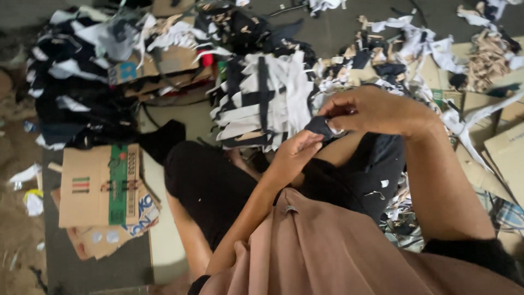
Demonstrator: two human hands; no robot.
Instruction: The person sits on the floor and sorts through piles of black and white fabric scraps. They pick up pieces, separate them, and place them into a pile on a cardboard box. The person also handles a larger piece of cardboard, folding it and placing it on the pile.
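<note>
1. Grey floor (98,262) spread with cloth and card from edge to edge, seen from above over a seated person's lap
2. Black trousers (218,186) over bent knees at centre, a tan garment (327,257) bunched in the foreground below the arms
3. Heap of dark and white fabric (76,82) at upper left, partly lying on flattened card
4. Stack of black and white cloth strips (267,98) laid side by side just beyond the knees
5. Flattened cardboard box (98,186) with a green band at lower left, resting on more card, well apart from the hands
6. Scattered white and beige offcuts (480,54) at upper right, mixed with cardboard sheets
7. Right hand (376,112) reaching in from the right, grip closed with fingertips pinched on the upper edge of the small dark fabric piece (321,127)
8. Left hand (295,153) rising from below, grip closed on the lower edge of the same piece
9. Small dark fabric piece held between both hands, above the lap, just in front of the strip stack
</note>
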